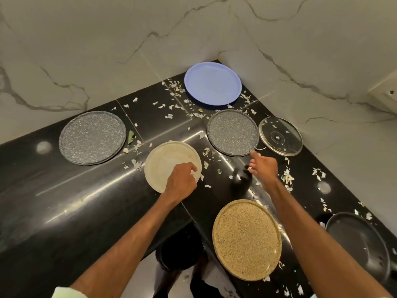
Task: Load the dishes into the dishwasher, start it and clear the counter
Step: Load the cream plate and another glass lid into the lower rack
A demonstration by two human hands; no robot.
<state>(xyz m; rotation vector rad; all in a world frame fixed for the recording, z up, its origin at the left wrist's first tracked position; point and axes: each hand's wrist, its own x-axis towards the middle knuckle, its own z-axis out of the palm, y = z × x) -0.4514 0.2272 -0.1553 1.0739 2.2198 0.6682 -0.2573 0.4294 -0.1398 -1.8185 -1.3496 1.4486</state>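
On the black counter, strewn with pale scraps, a large grey speckled plate lies far left. The cream plate lies near the counter's inner corner. The left hand curls its fingers over the plate's right rim, thumb hidden. The right hand, fingers spread, reaches to the smaller grey plate; contact is unclear. A black pan is cut off at right.
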